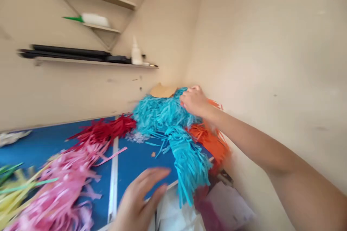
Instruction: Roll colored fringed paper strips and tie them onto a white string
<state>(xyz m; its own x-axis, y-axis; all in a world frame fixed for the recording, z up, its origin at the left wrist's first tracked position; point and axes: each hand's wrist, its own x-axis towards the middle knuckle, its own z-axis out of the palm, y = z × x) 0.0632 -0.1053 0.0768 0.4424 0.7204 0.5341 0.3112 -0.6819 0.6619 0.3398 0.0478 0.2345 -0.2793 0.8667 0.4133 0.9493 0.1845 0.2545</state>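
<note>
A large heap of turquoise fringed paper (pixel 162 113) lies at the far end of the blue table, and one strip of it hangs over the near edge. My right hand (pixel 193 101) reaches to the top right of this heap, fingers curled in on the fringe. Closer to me, my left hand (pixel 142 198) hovers before the table edge, thumb and fingers apart with nothing in them; it is slightly blurred. Orange fringed paper (pixel 208 140) lies right of the turquoise, partly behind my right forearm. A tan piece of card or paper (pixel 162 90) rests behind the heap.
Red (pixel 108 128) and pink fringed paper (pixel 65 184) cover the table's left side, with yellow strips (pixel 16 198) beyond. A white line (pixel 114 177) crosses the blue tabletop (pixel 135 162). Wall shelves (pixel 92 61) hold bottles and black rods. Pale sheets (pixel 227 202) lie below.
</note>
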